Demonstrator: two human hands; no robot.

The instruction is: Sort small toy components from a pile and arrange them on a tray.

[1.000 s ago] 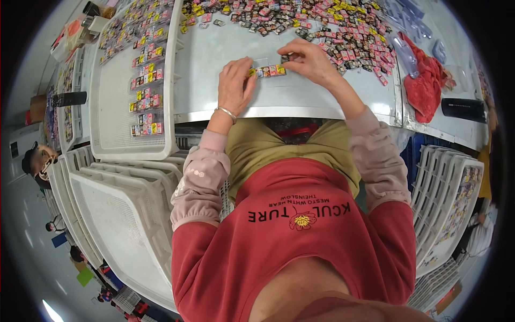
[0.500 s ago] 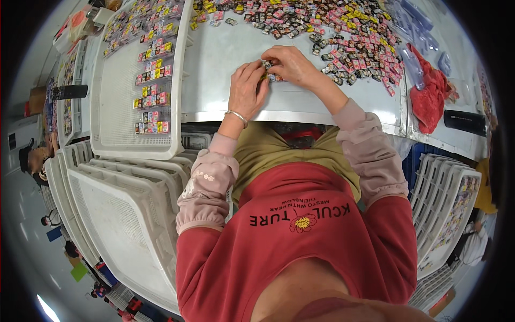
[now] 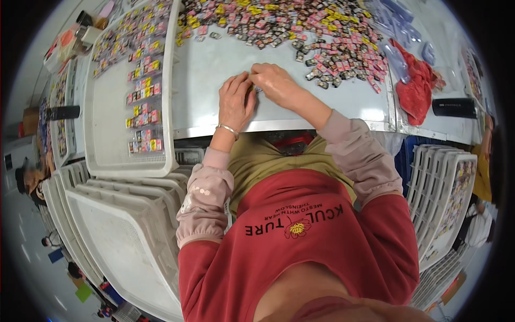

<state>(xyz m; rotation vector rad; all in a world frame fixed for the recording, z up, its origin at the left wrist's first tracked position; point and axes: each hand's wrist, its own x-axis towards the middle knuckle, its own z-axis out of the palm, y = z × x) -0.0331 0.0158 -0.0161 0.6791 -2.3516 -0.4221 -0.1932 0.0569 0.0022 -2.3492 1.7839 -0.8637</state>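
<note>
Small blocks (image 3: 259,89) mostly hidden between hands (image 3: 235,103); direction, long axis unclear.

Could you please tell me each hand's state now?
Left hand, round silver bangle on wrist: curled; anything held is hidden.
Right hand: fingers bent; its hold cannot be told.

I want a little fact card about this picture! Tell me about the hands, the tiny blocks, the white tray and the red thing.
Left hand: curled over the table, silver bracelet on the wrist
Right hand: bent in close to the left hand
Between them: a colourful bit, mostly hidden
Loose tiny blocks: spread in a big pile beyond the hands; pink, black, yellow
White tray: left of the hands, holding block groups
Red thing: crumpled, right of the pile; cloth or bag, cannot tell
</note>
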